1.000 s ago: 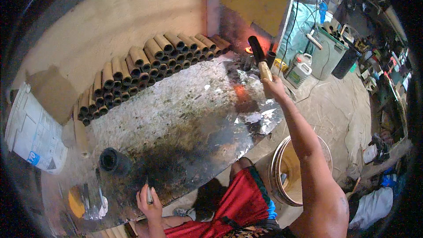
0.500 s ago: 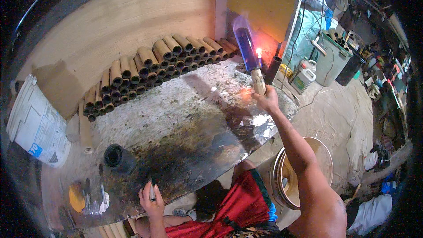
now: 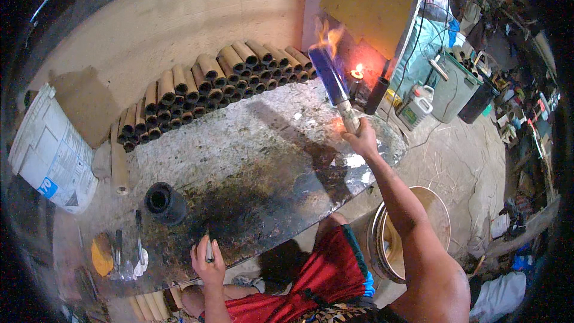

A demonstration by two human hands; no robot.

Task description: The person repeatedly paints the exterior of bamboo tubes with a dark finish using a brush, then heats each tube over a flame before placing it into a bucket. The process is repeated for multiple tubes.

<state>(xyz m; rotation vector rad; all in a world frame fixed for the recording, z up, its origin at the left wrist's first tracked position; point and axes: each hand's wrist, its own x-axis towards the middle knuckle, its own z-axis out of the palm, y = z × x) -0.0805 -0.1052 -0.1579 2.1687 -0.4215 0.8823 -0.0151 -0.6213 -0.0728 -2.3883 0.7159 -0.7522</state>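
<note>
While your right hand [image 3: 360,137] is stretched out over the far right part of the mottled grey stone tabletop [image 3: 251,143], its fingers are clamped round the pale wooden handle of a broad dark-bladed knife [image 3: 332,81] — the blade points up and away from you, tilted left, with orange flames licking off its tip. Just beyond the blade a small lit flame [image 3: 357,72] burns beside a dark upright cylinder [image 3: 376,96]. Your left hand [image 3: 207,261] rests at the near edge of the tabletop, closed on a thin grey stick-like tool [image 3: 209,250] that stands nearly upright. Near it sits a short black hollow cylinder [image 3: 163,201]. Along the far side lies a stacked row of brown bamboo tubes [image 3: 209,87], their open ends facing you — well apart from both hands.
</note>
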